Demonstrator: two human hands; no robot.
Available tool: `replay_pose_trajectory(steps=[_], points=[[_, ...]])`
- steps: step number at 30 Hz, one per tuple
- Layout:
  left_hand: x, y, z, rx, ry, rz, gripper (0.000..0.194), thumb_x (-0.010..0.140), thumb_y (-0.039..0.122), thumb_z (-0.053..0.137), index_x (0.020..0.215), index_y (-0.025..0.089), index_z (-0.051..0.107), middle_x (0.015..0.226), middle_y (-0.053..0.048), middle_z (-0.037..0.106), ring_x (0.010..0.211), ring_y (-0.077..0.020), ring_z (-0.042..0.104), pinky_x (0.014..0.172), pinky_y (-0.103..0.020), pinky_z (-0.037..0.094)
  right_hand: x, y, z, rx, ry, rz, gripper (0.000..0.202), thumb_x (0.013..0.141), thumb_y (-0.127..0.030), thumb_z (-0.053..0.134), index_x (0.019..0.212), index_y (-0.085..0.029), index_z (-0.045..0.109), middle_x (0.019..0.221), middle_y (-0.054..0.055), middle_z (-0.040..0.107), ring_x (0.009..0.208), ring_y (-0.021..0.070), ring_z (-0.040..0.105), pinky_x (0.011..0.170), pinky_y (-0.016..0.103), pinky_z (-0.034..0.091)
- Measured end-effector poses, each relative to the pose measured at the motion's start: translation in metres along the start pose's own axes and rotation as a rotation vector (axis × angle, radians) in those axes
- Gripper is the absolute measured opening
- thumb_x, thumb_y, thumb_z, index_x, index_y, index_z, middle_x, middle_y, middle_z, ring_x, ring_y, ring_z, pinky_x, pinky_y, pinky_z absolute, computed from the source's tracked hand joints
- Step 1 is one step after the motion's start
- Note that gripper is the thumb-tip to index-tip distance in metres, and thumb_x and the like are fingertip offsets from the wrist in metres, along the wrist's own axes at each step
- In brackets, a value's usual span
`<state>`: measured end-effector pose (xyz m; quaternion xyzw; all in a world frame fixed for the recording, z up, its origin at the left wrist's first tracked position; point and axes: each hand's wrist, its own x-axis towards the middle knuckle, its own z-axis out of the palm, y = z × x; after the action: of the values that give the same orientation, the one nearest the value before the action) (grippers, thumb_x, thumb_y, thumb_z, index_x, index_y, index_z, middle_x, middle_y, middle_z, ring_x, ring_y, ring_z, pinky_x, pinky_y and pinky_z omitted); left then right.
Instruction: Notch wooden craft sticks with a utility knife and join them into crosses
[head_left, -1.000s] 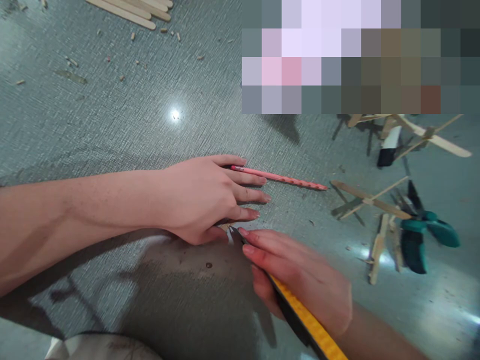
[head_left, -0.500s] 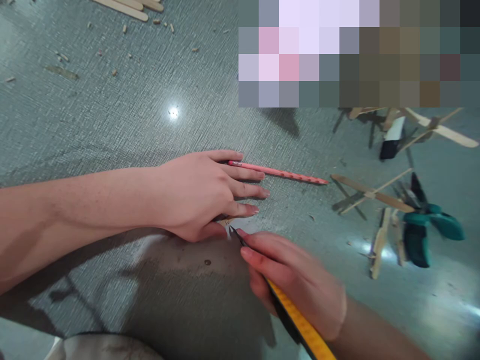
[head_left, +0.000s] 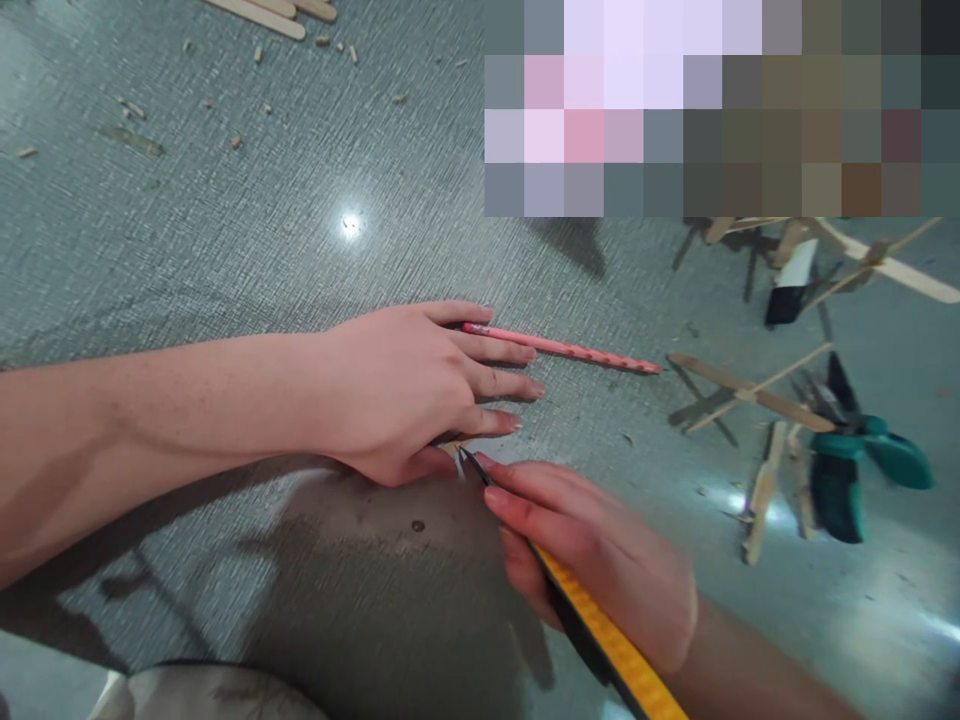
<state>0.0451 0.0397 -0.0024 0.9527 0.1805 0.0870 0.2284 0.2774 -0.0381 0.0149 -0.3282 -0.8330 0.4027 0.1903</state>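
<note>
My left hand [head_left: 442, 385] lies palm down on the table with its fingers spread. Under its forefinger and beside its thumb, a small wooden stick [head_left: 454, 441] is pinned to the table, most of it hidden by the hand. A pink pencil [head_left: 592, 354] passes by the upper fingers of that hand. My right hand [head_left: 585, 545] is closed around a yellow and black utility knife [head_left: 600, 622]. The knife's dark blade tip meets the stick, or is just by it, in the gap between left thumb and forefinger.
Green-handled pliers [head_left: 840, 460] lie at right, near crossed craft sticks [head_left: 750, 393] and a split stick piece [head_left: 765, 490]. More joined sticks [head_left: 885, 258] stand farther back. Loose craft sticks [head_left: 262, 12] and small wood scraps [head_left: 236, 142] lie at upper left.
The whole view has shifted slightly. Both hands keep nearly the same pose, with the knife tip still at the stick by the left forefinger.
</note>
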Motion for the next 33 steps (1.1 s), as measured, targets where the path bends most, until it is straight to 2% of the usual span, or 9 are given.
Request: replay_pose_trajectory(steps=[3, 6, 9, 12, 14, 17, 22, 28, 33], points=[[0.001, 0.0, 0.0, 0.002, 0.002, -0.003, 0.042, 0.083, 0.039, 0.064, 0.123, 0.028, 0.067, 0.149, 0.0, 0.052, 0.144, -0.0239, 0.042, 0.124, -0.042, 0.023, -0.006, 0.002, 0.003, 0.073, 0.007, 0.041, 0.048, 0.096, -0.014, 0.048, 0.138, -0.037, 0.047, 0.071, -0.005, 0.071, 0.065, 0.017, 0.068, 0.077, 0.035, 0.058], [0.002, 0.001, -0.001, 0.015, -0.032, -0.014, 0.043, 0.085, 0.04, 0.062, 0.126, 0.029, 0.065, 0.151, 0.001, 0.05, 0.145, -0.0225, 0.039, 0.125, -0.042, 0.022, -0.008, 0.0, 0.005, 0.173, -0.047, 0.199, 0.021, 0.099, -0.026, 0.047, 0.112, -0.029, 0.064, 0.068, -0.001, 0.071, 0.062, 0.0185, 0.068, 0.075, 0.037, 0.059], [0.003, 0.001, -0.002, 0.015, -0.058, -0.02, 0.045, 0.084, 0.041, 0.062, 0.128, 0.028, 0.064, 0.152, 0.002, 0.048, 0.146, -0.0232, 0.037, 0.125, -0.044, 0.022, -0.007, -0.005, 0.005, 0.277, -0.102, 0.371, 0.023, 0.101, -0.035, 0.045, 0.096, -0.026, 0.066, 0.056, -0.001, 0.065, 0.054, 0.0182, 0.064, 0.067, 0.035, 0.058], [0.003, 0.001, -0.002, 0.013, -0.061, -0.023, 0.045, 0.085, 0.042, 0.062, 0.128, 0.029, 0.063, 0.153, 0.002, 0.047, 0.148, -0.0227, 0.035, 0.125, -0.042, 0.02, -0.002, -0.01, 0.005, 0.342, -0.089, 0.472, 0.021, 0.102, -0.034, 0.045, 0.096, -0.025, 0.064, 0.047, -0.005, 0.058, 0.046, 0.0159, 0.059, 0.063, 0.032, 0.056], [0.002, 0.001, -0.002, 0.014, -0.069, -0.026, 0.046, 0.085, 0.042, 0.061, 0.13, 0.03, 0.062, 0.153, 0.003, 0.046, 0.148, -0.0216, 0.034, 0.126, -0.04, 0.018, 0.0, -0.011, 0.005, 0.372, -0.045, 0.472, 0.019, 0.102, -0.032, 0.045, 0.098, -0.025, 0.063, 0.047, -0.007, 0.059, 0.049, 0.0153, 0.061, 0.067, 0.032, 0.057], [0.002, 0.001, -0.002, 0.014, -0.083, -0.031, 0.046, 0.085, 0.042, 0.061, 0.13, 0.031, 0.062, 0.154, 0.003, 0.044, 0.149, -0.0207, 0.033, 0.126, -0.04, 0.017, 0.002, -0.009, 0.006, 0.358, 0.017, 0.366, 0.017, 0.102, -0.029, 0.045, 0.105, -0.027, 0.062, 0.053, -0.006, 0.063, 0.057, 0.0167, 0.065, 0.072, 0.034, 0.058], [0.003, 0.001, -0.001, 0.011, -0.045, -0.022, 0.044, 0.083, 0.04, 0.063, 0.126, 0.031, 0.065, 0.152, 0.002, 0.048, 0.146, -0.0219, 0.038, 0.125, -0.041, 0.02, 0.005, -0.009, 0.004, 0.215, 0.051, 0.205, 0.028, 0.097, -0.015, 0.047, 0.114, -0.033, 0.06, 0.058, -0.006, 0.065, 0.058, 0.0161, 0.065, 0.07, 0.032, 0.057], [0.002, 0.0, 0.001, -0.008, 0.005, -0.005, 0.045, 0.081, 0.038, 0.065, 0.125, 0.027, 0.066, 0.149, -0.001, 0.052, 0.144, -0.0248, 0.042, 0.125, -0.043, 0.024, 0.002, -0.006, 0.003, 0.244, -0.009, 0.265, 0.02, 0.1, -0.026, 0.045, 0.109, -0.029, 0.063, 0.06, -0.004, 0.067, 0.059, 0.0163, 0.065, 0.071, 0.034, 0.057], [0.002, 0.001, 0.0, 0.002, -0.005, -0.007, 0.044, 0.084, 0.038, 0.063, 0.126, 0.027, 0.065, 0.15, 0.0, 0.051, 0.144, -0.024, 0.041, 0.125, -0.043, 0.024, -0.006, -0.005, 0.005, 0.3, -0.117, 0.428, 0.031, 0.102, -0.04, 0.041, 0.085, -0.026, 0.063, 0.051, -0.002, 0.062, 0.056, 0.0187, 0.064, 0.068, 0.035, 0.058]])
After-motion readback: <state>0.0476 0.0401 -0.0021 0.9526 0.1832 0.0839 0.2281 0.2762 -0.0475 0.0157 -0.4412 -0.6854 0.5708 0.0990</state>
